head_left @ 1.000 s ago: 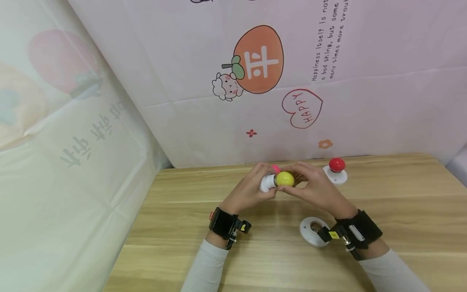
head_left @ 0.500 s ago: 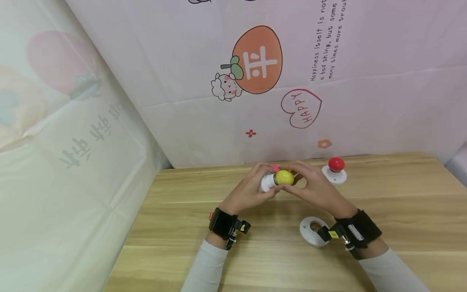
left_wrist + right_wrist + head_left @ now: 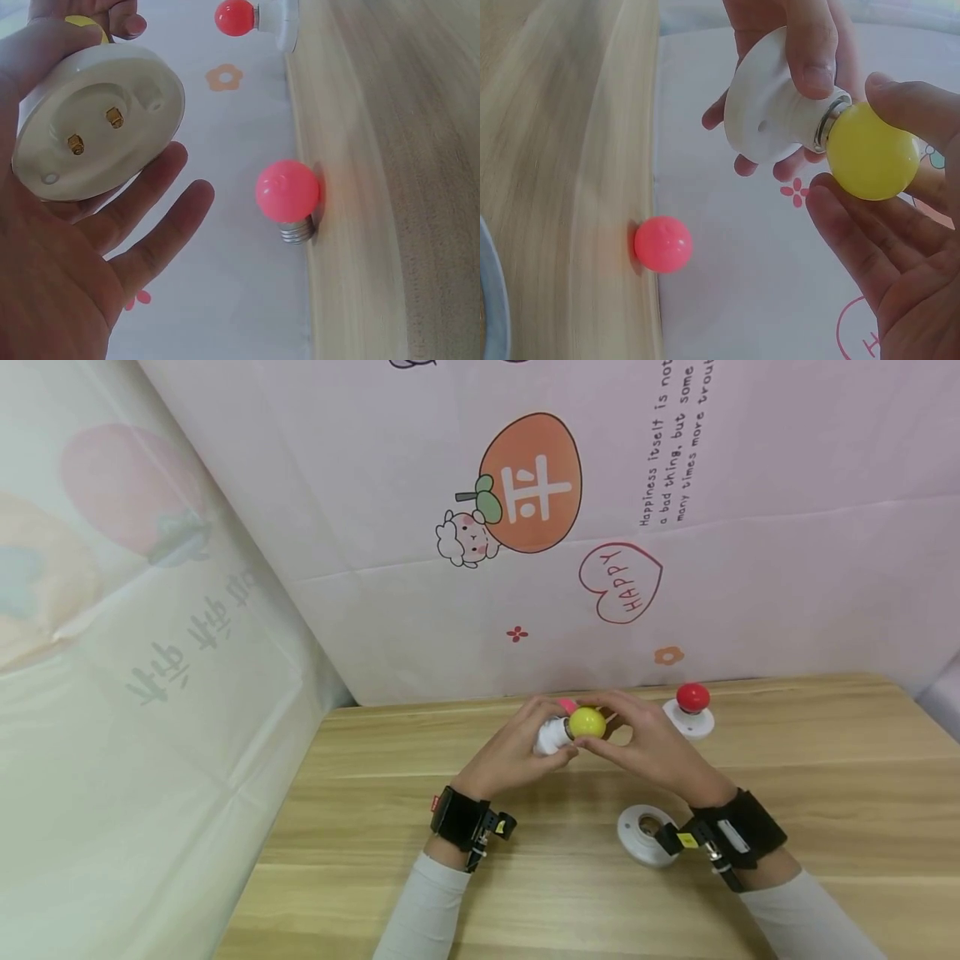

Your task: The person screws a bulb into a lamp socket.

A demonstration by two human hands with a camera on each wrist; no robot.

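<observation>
My left hand [image 3: 519,748] grips a white lamp holder [image 3: 769,101] by its neck, thumb on the near side. Two brass terminals show on its flat base [image 3: 97,124] in the left wrist view. A yellow light bulb [image 3: 871,154] sits with its metal cap in the holder's mouth, a thin band of the cap showing. Pinching the bulb's glass between thumb and fingers is my right hand [image 3: 652,745]. Both hands are raised over the table. Behind them a pink bulb [image 3: 288,192] lies on the table, its screw cap exposed.
At the back right a red bulb [image 3: 692,697] stands in a white lamp holder [image 3: 701,727]. Another white holder [image 3: 637,847], without a bulb, sits on the wooden table [image 3: 360,843] below my right wrist. A printed cloth [image 3: 420,635] hangs along the table's back edge.
My right fingers shift slightly around the yellow bulb, which sits a touch higher than before. The left hand keeps its grip on the lamp holder; other things stay in place.
</observation>
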